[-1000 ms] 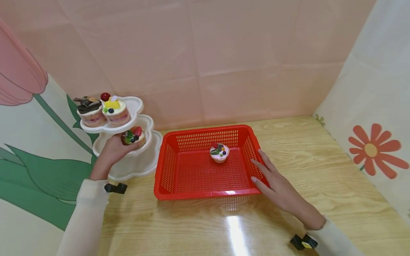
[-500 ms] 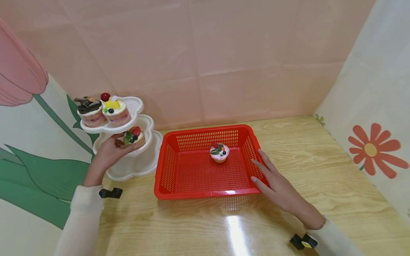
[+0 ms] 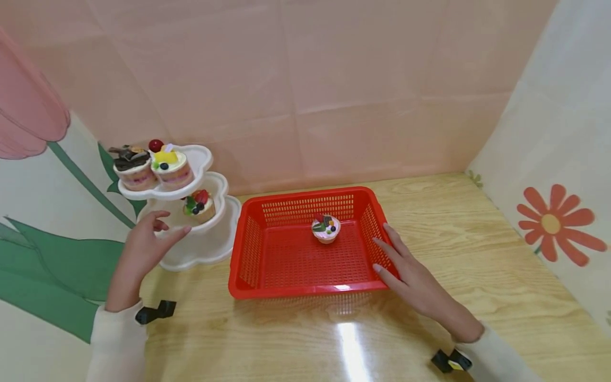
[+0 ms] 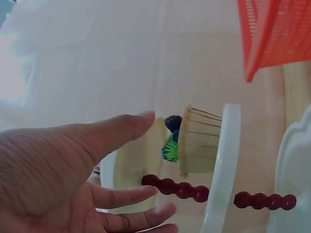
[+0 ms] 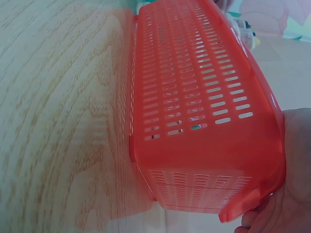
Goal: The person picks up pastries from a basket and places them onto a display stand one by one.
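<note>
A toy fruit cupcake (image 3: 200, 206) topped with a strawberry and dark berries stands on the middle tier of a white three-tier cake stand (image 3: 200, 249). My left hand (image 3: 143, 245) is just left of that tier, thumb and fingers spread apart with nothing between them. In the left wrist view the thumb points toward the ribbed side of the cupcake (image 4: 200, 141), a gap between them. My right hand (image 3: 420, 281) rests on the right rim of a red plastic basket (image 3: 305, 290), fingers lying over the edge. Inside the basket sits another toy cupcake (image 3: 326, 229).
On the top tier are a chocolate-topped toy cake (image 3: 134, 168) and a yellow-fruit toy cake (image 3: 172, 168), with a red cherry-like ball (image 3: 156, 145) behind. Dark red beaded posts (image 4: 182, 188) join the tiers. The wooden table (image 3: 453, 228) meets a pink backdrop (image 3: 334, 106).
My left hand has let go of the cupcake on the middle tier and drawn back toward the lower left. The right hand and basket stay in place.
</note>
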The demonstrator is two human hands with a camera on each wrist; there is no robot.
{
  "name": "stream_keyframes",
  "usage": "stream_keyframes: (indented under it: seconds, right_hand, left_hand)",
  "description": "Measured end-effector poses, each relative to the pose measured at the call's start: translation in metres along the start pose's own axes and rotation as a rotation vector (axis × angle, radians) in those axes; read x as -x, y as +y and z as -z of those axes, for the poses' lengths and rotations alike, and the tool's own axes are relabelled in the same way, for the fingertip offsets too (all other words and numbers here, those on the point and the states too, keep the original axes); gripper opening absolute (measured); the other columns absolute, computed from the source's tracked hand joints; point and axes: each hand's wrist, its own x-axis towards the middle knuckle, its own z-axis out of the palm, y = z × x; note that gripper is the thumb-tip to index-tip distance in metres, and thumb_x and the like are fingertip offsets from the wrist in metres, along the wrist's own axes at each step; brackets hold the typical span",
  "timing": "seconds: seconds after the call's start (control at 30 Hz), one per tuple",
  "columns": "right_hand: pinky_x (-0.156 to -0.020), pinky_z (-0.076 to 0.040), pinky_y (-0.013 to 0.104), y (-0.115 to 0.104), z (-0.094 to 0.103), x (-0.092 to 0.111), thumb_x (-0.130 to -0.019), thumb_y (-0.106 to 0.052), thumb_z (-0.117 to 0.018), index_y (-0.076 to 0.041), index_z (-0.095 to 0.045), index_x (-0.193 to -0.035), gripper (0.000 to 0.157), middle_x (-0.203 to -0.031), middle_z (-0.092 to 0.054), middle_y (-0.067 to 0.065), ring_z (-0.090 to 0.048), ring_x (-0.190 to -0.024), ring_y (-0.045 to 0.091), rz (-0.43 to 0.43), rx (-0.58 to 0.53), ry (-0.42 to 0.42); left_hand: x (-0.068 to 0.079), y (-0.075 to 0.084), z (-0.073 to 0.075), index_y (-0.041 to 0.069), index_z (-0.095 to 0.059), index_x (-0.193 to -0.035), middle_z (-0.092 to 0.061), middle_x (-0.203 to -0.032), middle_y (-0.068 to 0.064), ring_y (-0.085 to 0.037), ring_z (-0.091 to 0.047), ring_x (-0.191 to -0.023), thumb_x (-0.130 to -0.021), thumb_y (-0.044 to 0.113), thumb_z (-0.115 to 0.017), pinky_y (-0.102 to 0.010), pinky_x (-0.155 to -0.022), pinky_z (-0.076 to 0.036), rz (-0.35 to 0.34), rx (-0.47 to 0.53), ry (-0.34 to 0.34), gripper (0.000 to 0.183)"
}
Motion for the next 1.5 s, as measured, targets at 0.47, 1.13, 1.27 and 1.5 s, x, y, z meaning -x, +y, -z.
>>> stream_keyframes:
  seconds: [0.47,1.13,1.27,1.5]
  right_hand:
    - [-0.096,-0.048,0.064,0.001,0.000,0.001,-0.104,-0.044,-0.053,-0.009,-0.037,-0.157,0.065,-0.171,-0.003,0.004,-0.017,-0.153,0.038,-0.009,0.003,0.000]
    - [-0.097,-0.048,0.064,0.000,-0.001,0.001,-0.104,-0.043,-0.053,-0.009,-0.036,-0.157,0.065,-0.171,-0.003,0.004,-0.020,-0.152,0.037,-0.004,0.000,0.015]
    - [-0.097,-0.048,0.065,0.000,0.000,0.000,-0.104,-0.043,-0.053,-0.008,-0.036,-0.157,0.066,-0.171,-0.003,0.005,-0.022,-0.151,0.039,0.001,-0.006,0.015]
    - [-0.096,-0.048,0.064,0.001,0.000,0.000,-0.104,-0.041,-0.054,-0.007,-0.037,-0.157,0.065,-0.171,-0.003,0.005,-0.022,-0.151,0.039,0.001,-0.010,0.012]
  left_hand:
    - [0.021,0.023,-0.009,0.001,-0.063,-0.103,-0.054,-0.076,-0.009,-0.023,-0.047,-0.067,-0.097,0.041,-0.068,-0.029,-0.052,-0.037,-0.019,-0.024,0.157,0.041]
    - [0.006,0.069,-0.051,0.008,-0.068,-0.099,-0.069,-0.089,-0.005,-0.020,-0.061,-0.079,-0.094,0.025,-0.075,-0.027,-0.070,-0.053,-0.278,0.140,-0.016,0.019]
    - [-0.003,0.077,-0.060,0.009,-0.069,-0.101,-0.071,-0.092,-0.005,-0.019,-0.063,-0.080,-0.095,0.025,-0.074,-0.030,-0.071,-0.055,-0.327,0.203,-0.085,0.018]
    - [-0.016,0.092,-0.079,0.011,-0.069,-0.099,-0.071,-0.091,0.000,-0.017,-0.062,-0.080,-0.094,0.023,-0.076,-0.031,-0.071,-0.053,-0.384,0.223,-0.083,0.014]
